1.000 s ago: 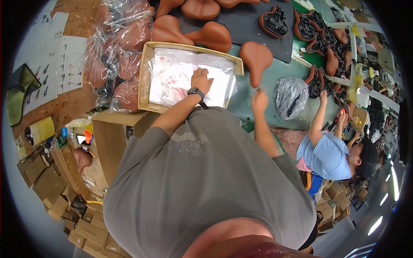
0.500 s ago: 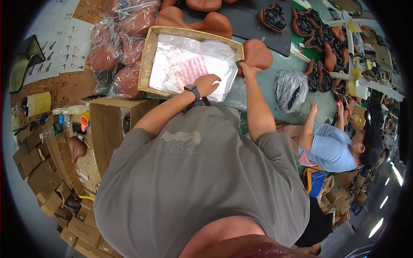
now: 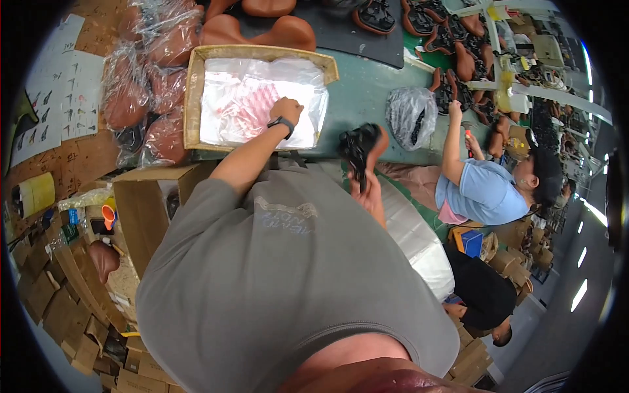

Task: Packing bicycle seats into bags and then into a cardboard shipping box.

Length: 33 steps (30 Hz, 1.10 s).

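Note:
My right hand [image 3: 370, 190] grips a brown bicycle saddle [image 3: 377, 145] by its narrow end, close to my body. The saddle is turned so its black underside shows. Over the open cardboard box [image 3: 194, 108] is my left hand [image 3: 287, 110], its fingers curled against the clear plastic bags [image 3: 246, 98] inside. Those bags lie in a flat stack, with reddish print on the top ones. What the left fingers pinch, if anything, is hidden.
Bagged saddles [image 3: 164, 141] are piled left of the box. Bare brown saddles [image 3: 262, 33] lie behind it. A clear plastic bundle [image 3: 413, 118] sits on the green table [image 3: 354, 85]. A co-worker in blue [image 3: 495, 187] works at the right. Cartons [image 3: 147, 216] stand at the left.
The saddle has come off the table toward my body in my right hand and turned underside up. My left hand has curled over the bags. The whole view has shifted.

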Each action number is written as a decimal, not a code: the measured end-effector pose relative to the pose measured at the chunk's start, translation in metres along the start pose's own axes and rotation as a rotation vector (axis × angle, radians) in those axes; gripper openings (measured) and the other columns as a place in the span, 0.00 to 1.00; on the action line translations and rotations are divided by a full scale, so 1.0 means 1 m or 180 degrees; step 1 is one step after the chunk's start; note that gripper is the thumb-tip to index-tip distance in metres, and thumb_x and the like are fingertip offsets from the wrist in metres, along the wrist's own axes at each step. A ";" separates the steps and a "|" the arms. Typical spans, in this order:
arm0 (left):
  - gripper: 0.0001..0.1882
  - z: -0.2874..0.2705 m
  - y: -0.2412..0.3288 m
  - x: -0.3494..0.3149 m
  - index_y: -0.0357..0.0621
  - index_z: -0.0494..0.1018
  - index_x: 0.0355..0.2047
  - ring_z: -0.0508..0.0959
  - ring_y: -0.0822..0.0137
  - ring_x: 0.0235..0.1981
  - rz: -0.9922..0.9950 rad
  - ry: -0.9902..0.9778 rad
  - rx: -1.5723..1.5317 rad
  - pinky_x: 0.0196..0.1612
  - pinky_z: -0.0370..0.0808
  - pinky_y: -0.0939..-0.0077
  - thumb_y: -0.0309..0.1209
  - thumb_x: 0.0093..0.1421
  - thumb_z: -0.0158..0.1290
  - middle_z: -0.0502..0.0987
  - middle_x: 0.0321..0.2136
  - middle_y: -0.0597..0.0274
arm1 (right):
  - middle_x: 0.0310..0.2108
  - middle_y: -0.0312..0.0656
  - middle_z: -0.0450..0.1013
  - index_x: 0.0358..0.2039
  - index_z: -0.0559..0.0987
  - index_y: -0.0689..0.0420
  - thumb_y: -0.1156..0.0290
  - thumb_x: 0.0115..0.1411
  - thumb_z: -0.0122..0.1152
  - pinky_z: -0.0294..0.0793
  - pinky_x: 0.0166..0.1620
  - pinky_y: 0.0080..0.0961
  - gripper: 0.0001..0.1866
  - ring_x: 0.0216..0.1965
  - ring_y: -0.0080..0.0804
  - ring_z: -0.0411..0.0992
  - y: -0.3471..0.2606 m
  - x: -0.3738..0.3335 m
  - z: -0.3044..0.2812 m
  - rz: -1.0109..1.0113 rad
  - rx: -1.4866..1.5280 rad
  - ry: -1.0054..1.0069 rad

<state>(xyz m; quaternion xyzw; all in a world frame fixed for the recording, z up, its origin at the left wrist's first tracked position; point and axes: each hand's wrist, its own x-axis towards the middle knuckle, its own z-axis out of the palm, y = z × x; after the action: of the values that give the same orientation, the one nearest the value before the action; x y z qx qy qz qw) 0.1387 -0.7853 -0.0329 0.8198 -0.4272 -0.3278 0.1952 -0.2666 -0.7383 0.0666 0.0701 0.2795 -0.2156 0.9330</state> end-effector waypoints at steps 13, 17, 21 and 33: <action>0.09 -0.152 0.081 -0.147 0.33 0.84 0.45 0.88 0.67 0.39 0.0830 -0.0704 -0.2448 0.43 0.82 0.73 0.25 0.67 0.65 0.89 0.37 0.52 | 0.45 0.54 0.83 0.62 0.73 0.67 0.79 0.61 0.71 0.90 0.45 0.35 0.29 0.43 0.42 0.85 0.037 0.036 0.226 -0.0636 -0.2453 0.0027; 0.08 -0.188 0.066 -0.164 0.40 0.74 0.38 0.86 0.61 0.51 0.0180 -0.1241 -0.4145 0.55 0.82 0.68 0.20 0.68 0.64 0.86 0.43 0.54 | 0.45 0.55 0.82 0.60 0.76 0.68 0.79 0.65 0.68 0.89 0.44 0.37 0.24 0.43 0.43 0.84 0.043 0.072 0.243 -0.0554 -0.1412 0.0041; 0.14 -0.229 0.011 -0.192 0.41 0.76 0.56 0.79 0.60 0.62 0.0430 -0.1299 -0.6242 0.67 0.76 0.53 0.20 0.72 0.54 0.82 0.55 0.54 | 0.51 0.52 0.79 0.62 0.76 0.67 0.78 0.65 0.69 0.85 0.48 0.38 0.25 0.48 0.41 0.80 0.039 0.081 0.252 -0.0540 -0.0878 -0.0651; 0.06 -0.316 0.103 -0.085 0.40 0.83 0.38 0.67 0.77 0.22 0.1250 0.0799 -0.3122 0.26 0.64 0.75 0.30 0.68 0.65 0.72 0.23 0.73 | 0.64 0.47 0.75 0.81 0.53 0.57 0.81 0.50 0.76 0.78 0.60 0.41 0.60 0.59 0.46 0.78 -0.001 0.084 0.372 -0.1742 -0.6198 0.0205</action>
<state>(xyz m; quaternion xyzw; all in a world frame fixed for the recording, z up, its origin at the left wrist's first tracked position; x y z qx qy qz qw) 0.2664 -0.7600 0.2844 0.5701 -0.3426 -0.3456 0.6619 -0.0216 -0.8631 0.3304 -0.7822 0.3653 -0.0983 0.4950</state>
